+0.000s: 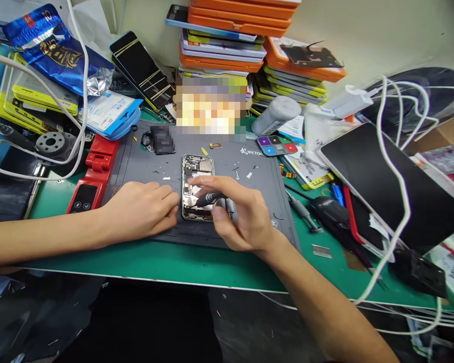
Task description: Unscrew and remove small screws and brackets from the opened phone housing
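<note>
An opened phone [192, 174] with its inner parts exposed lies upright in the picture on a dark grey mat [136, 166]. My right hand [242, 212] is over its right side, with the fingers around a dark screwdriver [208, 199] whose tip points left at the lower part of the phone. Beside the phone's left edge rests my left hand [147, 209], its fingers curled together; whether something is between them is hidden. Small loose parts [236, 173] and a black crumpled piece [162, 140] lie on the mat.
Orange and yellow boxes [221, 55] are stacked behind the mat. A red device [93, 176] stands on the left. To the right are a grey screwdriver [302, 212], a black panel [393, 186] and a white cable [397, 171]. A grey bottle [274, 116] lies behind.
</note>
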{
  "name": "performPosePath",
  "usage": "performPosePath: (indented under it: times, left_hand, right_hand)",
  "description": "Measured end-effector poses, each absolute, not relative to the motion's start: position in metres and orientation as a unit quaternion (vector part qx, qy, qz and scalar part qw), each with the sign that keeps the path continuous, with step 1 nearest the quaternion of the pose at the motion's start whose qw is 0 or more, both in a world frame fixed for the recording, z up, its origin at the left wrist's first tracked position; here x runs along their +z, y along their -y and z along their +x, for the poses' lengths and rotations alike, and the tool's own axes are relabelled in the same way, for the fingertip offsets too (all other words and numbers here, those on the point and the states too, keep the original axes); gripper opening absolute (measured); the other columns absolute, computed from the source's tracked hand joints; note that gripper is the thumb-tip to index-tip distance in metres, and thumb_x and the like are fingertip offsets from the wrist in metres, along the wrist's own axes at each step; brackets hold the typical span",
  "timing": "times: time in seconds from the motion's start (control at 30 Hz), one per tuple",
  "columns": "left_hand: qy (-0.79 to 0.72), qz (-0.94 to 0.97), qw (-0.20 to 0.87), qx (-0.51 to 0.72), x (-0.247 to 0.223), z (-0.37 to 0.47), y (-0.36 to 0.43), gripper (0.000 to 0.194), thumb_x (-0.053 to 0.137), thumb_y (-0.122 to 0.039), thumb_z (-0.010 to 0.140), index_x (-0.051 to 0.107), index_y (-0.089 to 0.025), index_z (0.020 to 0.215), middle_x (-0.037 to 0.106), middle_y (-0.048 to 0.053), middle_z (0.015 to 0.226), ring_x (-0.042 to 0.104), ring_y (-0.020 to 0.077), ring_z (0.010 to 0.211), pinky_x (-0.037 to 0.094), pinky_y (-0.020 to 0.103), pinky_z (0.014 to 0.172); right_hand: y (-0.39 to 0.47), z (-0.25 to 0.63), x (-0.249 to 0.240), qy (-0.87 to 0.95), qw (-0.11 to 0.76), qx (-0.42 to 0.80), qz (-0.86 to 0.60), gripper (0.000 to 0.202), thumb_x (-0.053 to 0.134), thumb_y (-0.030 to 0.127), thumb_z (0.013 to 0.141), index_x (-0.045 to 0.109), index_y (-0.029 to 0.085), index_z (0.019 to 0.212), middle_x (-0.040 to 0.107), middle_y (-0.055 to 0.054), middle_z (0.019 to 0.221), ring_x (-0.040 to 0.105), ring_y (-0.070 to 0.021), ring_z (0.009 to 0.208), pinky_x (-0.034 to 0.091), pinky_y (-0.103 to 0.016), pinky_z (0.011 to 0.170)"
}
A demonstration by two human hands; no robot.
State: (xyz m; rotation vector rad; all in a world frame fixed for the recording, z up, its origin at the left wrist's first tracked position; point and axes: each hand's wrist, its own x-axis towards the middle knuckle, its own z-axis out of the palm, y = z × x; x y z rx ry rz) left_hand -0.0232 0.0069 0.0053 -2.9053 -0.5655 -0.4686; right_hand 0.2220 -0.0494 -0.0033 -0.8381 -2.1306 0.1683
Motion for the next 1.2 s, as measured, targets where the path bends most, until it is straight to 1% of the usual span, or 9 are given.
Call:
performPosePath:
  times: [0.1, 0.27, 0.37, 0.5, 0.63, 0.77, 0.83, 1.07, 1.2]
  left_hand:
    - [0.191, -0.967, 0.068, -0.152, 0.005, -0.023, -0.007, 0.031, 0.042, -0.029, 0.108, 0.058, -0.02, 0.083, 0.065, 0.0, 0.072, 0.062, 0.0161, 0.059, 0.031, 0.031, 0.05]
    - [0.19, -0.967, 0.059, -0.158, 0.008, -0.024, -0.007, 0.033, 0.037, -0.028, 0.112, 0.06, -0.018, 0.09, 0.066, 0.0, 0.074, 0.064, 0.0157, 0.061, 0.035, 0.03, 0.051]
    - [0.185, -0.97, 0.062, -0.145, 0.01, -0.024, -0.006, 0.033, 0.036, -0.026, 0.112, 0.062, -0.018, 0.093, 0.069, 0.001, 0.079, 0.065, 0.0148, 0.065, 0.036, 0.029, 0.052]
    - [0.179, -0.97, 0.057, -0.152, 0.011, -0.026, -0.009, 0.033, 0.039, -0.028, 0.114, 0.068, -0.018, 0.101, 0.074, 0.003, 0.092, 0.069, 0.0149, 0.076, 0.04, 0.028, 0.057]
    - [0.18, -0.968, -0.008, -0.175, 0.012, -0.028, -0.013, 0.03, 0.045, -0.031, 0.114, 0.073, -0.021, 0.109, 0.077, 0.001, 0.105, 0.073, 0.0147, 0.089, 0.046, 0.026, 0.064]
    - [0.205, -0.957, -0.107, -0.176, 0.013, -0.029, -0.016, 0.027, 0.051, -0.033, 0.112, 0.076, -0.024, 0.108, 0.078, 0.0, 0.108, 0.074, 0.0122, 0.092, 0.047, 0.023, 0.067]
    - [0.216, -0.949, -0.149, -0.172, 0.014, -0.03, -0.017, 0.027, 0.053, -0.034, 0.111, 0.077, -0.025, 0.107, 0.079, -0.001, 0.109, 0.075, 0.0119, 0.091, 0.049, 0.022, 0.069]
    - [0.212, -0.938, -0.203, -0.185, 0.012, -0.03, -0.019, 0.026, 0.056, -0.033, 0.11, 0.081, -0.026, 0.108, 0.081, 0.0, 0.105, 0.077, 0.0127, 0.088, 0.054, 0.022, 0.074]
    - [0.226, -0.931, -0.22, -0.184, 0.013, -0.027, -0.019, 0.025, 0.057, -0.033, 0.109, 0.08, -0.025, 0.106, 0.081, 0.0, 0.104, 0.076, 0.0138, 0.089, 0.053, 0.022, 0.076]
  right_hand:
    - [0.05, 0.221, -0.003, 0.838, 0.419, 0.064, -0.343, 0.067, 0.053, 0.006, 0.093, 0.043, 0.027, 0.155, 0.076, -0.012, 0.135, 0.077, -0.0256, 0.122, 0.071, -0.042, 0.088]
    - [0.05, 0.221, -0.002, 0.837, 0.432, 0.054, -0.332, 0.068, 0.055, 0.005, 0.092, 0.044, 0.025, 0.156, 0.076, -0.013, 0.135, 0.076, -0.0265, 0.123, 0.07, -0.043, 0.089]
    - [0.05, 0.22, -0.002, 0.832, 0.428, 0.073, -0.345, 0.066, 0.05, 0.006, 0.093, 0.043, 0.026, 0.156, 0.075, -0.012, 0.136, 0.076, -0.0258, 0.124, 0.071, -0.042, 0.085]
    - [0.049, 0.219, -0.003, 0.825, 0.429, 0.072, -0.361, 0.063, 0.056, 0.01, 0.095, 0.044, 0.027, 0.154, 0.075, -0.011, 0.133, 0.079, -0.0232, 0.11, 0.07, -0.036, 0.073]
    - [0.049, 0.218, -0.004, 0.82, 0.442, 0.068, -0.357, 0.062, 0.053, 0.008, 0.096, 0.044, 0.027, 0.154, 0.075, -0.011, 0.131, 0.078, -0.0228, 0.112, 0.07, -0.036, 0.076]
    - [0.049, 0.216, -0.006, 0.807, 0.447, 0.083, -0.377, 0.056, 0.06, 0.016, 0.1, 0.046, 0.03, 0.152, 0.077, -0.004, 0.112, 0.077, -0.0159, 0.083, 0.065, -0.027, 0.058]
    - [0.05, 0.215, -0.008, 0.794, 0.46, 0.092, -0.386, 0.054, 0.061, 0.016, 0.102, 0.045, 0.032, 0.151, 0.077, -0.001, 0.105, 0.074, -0.0136, 0.076, 0.064, -0.025, 0.056]
    - [0.052, 0.209, -0.006, 0.74, 0.536, 0.208, -0.348, 0.049, 0.056, 0.013, 0.104, 0.044, 0.03, 0.148, 0.072, -0.008, 0.12, 0.079, -0.0176, 0.1, 0.07, -0.025, 0.064]
    - [0.052, 0.207, -0.007, 0.739, 0.543, 0.217, -0.335, 0.05, 0.056, 0.012, 0.103, 0.044, 0.031, 0.148, 0.071, -0.006, 0.116, 0.078, -0.0172, 0.1, 0.072, -0.028, 0.069]
